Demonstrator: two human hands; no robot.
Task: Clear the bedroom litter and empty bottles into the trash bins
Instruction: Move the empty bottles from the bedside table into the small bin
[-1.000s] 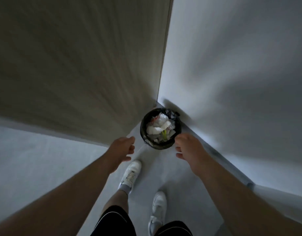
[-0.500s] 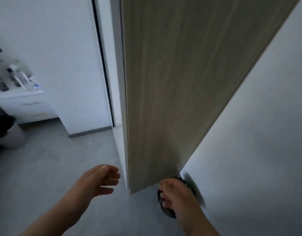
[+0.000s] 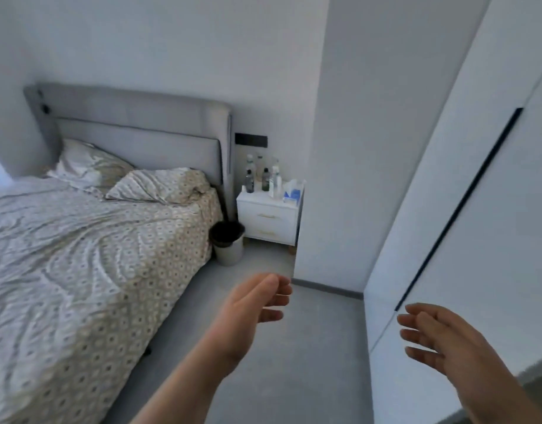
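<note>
Head view: both hands are up close and hold nothing. On the left hand (image 3: pixel 248 307) the fingers (image 3: pixel 277 296) are loose and a bit bent. On the right hand (image 3: pixel 444 341) the fingers (image 3: pixel 416 321) are spread out straight. The floor (image 3: pixel 309 347) under them shows no litter that I can see. To the left is the bed (image 3: pixel 80 270), and I see no trash on it.

Farther on, a bin (image 3: pixel 230 255) with a dark bag stands on the floor, just beside the bed and a small white desk (image 3: pixel 269 218). I cannot see inside the bin. On the desk stand some bottles (image 3: pixel 262 177), upright and close together. A tissue box (image 3: pixel 291 193) sits beside them.

I think the bottles are what is left, though they are too small to tell if they are empty. So the job is not done yet. The bottles need to go into the bin next to the desk. The hands are well apart from them, so the person has to walk over first.
</note>
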